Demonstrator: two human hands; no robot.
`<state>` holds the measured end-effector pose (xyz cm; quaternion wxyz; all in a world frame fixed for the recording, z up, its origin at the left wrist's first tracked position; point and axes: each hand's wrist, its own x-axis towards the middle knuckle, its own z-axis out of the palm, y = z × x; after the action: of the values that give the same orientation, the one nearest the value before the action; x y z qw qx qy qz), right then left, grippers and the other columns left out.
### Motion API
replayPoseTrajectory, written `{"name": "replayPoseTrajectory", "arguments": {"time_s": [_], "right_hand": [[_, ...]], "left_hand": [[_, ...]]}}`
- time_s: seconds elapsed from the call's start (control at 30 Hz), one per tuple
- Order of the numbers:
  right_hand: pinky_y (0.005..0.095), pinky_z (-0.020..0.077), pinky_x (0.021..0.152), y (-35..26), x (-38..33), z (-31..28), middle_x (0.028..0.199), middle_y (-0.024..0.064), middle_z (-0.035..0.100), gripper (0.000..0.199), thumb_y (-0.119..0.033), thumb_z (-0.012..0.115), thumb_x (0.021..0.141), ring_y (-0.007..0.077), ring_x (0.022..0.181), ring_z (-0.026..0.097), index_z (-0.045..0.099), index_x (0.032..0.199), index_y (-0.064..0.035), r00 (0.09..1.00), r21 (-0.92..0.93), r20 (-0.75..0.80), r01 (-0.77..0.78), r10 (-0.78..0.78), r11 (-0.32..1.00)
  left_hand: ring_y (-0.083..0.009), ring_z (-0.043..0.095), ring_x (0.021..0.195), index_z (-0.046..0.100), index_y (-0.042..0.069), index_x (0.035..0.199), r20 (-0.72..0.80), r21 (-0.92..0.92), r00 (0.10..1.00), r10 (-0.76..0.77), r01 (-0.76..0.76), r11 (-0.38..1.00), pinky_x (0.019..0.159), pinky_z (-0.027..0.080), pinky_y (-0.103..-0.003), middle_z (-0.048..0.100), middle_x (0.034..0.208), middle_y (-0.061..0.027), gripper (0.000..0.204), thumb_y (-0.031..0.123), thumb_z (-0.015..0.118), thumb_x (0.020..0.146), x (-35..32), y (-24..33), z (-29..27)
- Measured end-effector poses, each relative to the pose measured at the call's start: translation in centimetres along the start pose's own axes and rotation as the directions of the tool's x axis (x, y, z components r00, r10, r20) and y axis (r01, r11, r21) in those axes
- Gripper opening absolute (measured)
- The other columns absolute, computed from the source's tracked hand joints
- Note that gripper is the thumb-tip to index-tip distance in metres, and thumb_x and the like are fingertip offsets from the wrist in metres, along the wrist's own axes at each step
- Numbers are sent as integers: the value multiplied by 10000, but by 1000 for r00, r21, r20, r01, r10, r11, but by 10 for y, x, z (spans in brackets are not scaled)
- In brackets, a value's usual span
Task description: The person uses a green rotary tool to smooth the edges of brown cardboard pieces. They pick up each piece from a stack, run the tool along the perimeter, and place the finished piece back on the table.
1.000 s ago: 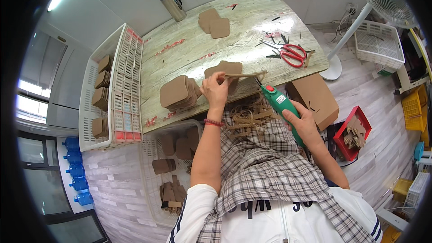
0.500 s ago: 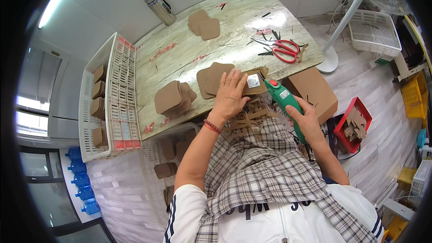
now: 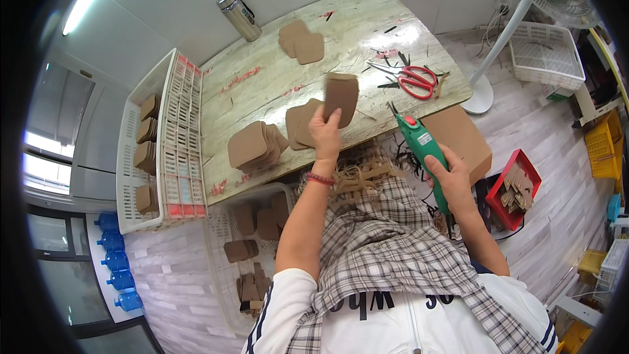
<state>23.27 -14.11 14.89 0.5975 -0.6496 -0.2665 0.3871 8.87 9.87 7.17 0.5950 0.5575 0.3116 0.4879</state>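
My left hand (image 3: 325, 132) holds a flat brown rounded piece (image 3: 342, 99) tilted up above the table, thumb on its near face. Just left of it, loosely overlapping brown rounded-square pieces (image 3: 299, 123) lie on the table. Further left is a thicker stack of the same pieces (image 3: 251, 146). My right hand (image 3: 449, 174) is wrapped round a green electric hand tool (image 3: 418, 139) with a red button. The tool's thin dark tip points up and left, apart from the brown piece. Narrow tan strips (image 3: 367, 177) lie across the plaid apron on my lap.
Red-handled scissors (image 3: 414, 81) lie among dark scraps at the table's right. More brown pieces (image 3: 308, 48) and a steel flask (image 3: 238, 17) are further back. A white crate (image 3: 183, 137) stands left; a red tray (image 3: 514, 190) and a cardboard box (image 3: 460, 137) are right.
My left hand has gone from pressing flat on the piece by the table's edge to lifting it, tilted. The tool's tip, earlier at that piece, is now apart from it.
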Motion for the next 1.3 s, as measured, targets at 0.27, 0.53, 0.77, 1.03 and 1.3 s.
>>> {"name": "replayPoseTrajectory", "arguments": {"time_s": [0.27, 0.53, 0.77, 1.03, 1.3], "right_hand": [[216, 429, 537, -10, -2, 22, 785, -1, 573, 411, -201, 671, 904, 53, 607, 491, 568, 1241, 12, 996, 18, 91, -1, -1, 1000], [212, 433, 545, -15, -5, 30, 790, 7, 574, 426, -192, 666, 907, 52, 623, 499, 553, 1261, 18, 988, 72, 151, -19, 8, 997], [216, 437, 540, -20, -3, 34, 795, 14, 582, 432, -198, 665, 910, 55, 628, 508, 549, 1262, 25, 991, 101, 129, 18, -31, 995], [207, 447, 556, -26, 1, 30, 828, 14, 588, 431, -252, 632, 932, 62, 650, 536, 545, 1268, 4, 995, 34, 94, 20, -23, 999], [202, 434, 545, -19, -10, 27, 785, 10, 586, 430, -194, 670, 906, 45, 627, 504, 556, 1260, 23, 995, 35, 93, 41, -44, 999]], "left_hand": [[-222, 589, 1103, 510, 42, 1247, -116, -756, 955, -275, 95, 648, 969, 501, -369, 607, 1195, -74, 418, -48, 633, 859, -23, 33, 17], [-252, 563, 1150, 499, 46, 1258, -73, -866, 928, -366, 123, 484, 1019, 474, -421, 585, 1224, -88, 422, -61, 616, 868, -28, 37, 21], [-256, 552, 1168, 467, 72, 1311, 39, -840, 942, -334, 212, 499, 1037, 455, -431, 570, 1250, -88, 461, -43, 598, 884, -43, 35, 34], [-252, 553, 1166, 441, 97, 1340, 122, -841, 938, -325, 271, 467, 1027, 461, -429, 562, 1261, -82, 493, -40, 589, 890, -58, 31, 45], [-240, 570, 1134, 484, 86, 1302, 92, -846, 930, -357, 262, 465, 1008, 473, -414, 584, 1219, -78, 431, -21, 590, 898, -54, 28, 42]]}}
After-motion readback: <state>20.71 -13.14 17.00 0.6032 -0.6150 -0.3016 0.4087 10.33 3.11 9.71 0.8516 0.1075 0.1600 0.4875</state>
